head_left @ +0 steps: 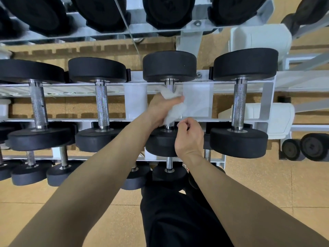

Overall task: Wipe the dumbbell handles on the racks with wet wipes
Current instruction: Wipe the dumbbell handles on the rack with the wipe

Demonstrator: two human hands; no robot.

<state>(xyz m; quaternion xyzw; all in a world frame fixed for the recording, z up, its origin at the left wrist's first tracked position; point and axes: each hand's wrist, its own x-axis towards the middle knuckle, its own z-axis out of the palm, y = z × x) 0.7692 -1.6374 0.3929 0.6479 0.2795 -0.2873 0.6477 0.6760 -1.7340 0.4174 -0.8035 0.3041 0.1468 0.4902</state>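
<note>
A white rack (195,120) carries a row of black dumbbells with knurled steel handles. My left hand (161,108) grips a white wet wipe (171,104) wrapped around the handle of the third dumbbell (169,65) from the left; most of that handle is hidden under the wipe and hand. My right hand (189,138) hovers over the near head of the same dumbbell, fingers curled, thumb and forefinger pinched at the wipe's lower edge. Whether they truly hold the wipe is unclear. Bare handles stand on the neighbours at left (102,104) and right (239,104).
A lower rack tier holds smaller dumbbells (169,172) near my legs. An upper tier of large dumbbells (168,11) overhangs at the top. White benches (260,40) and loose weights (306,148) sit at the right on a tan floor.
</note>
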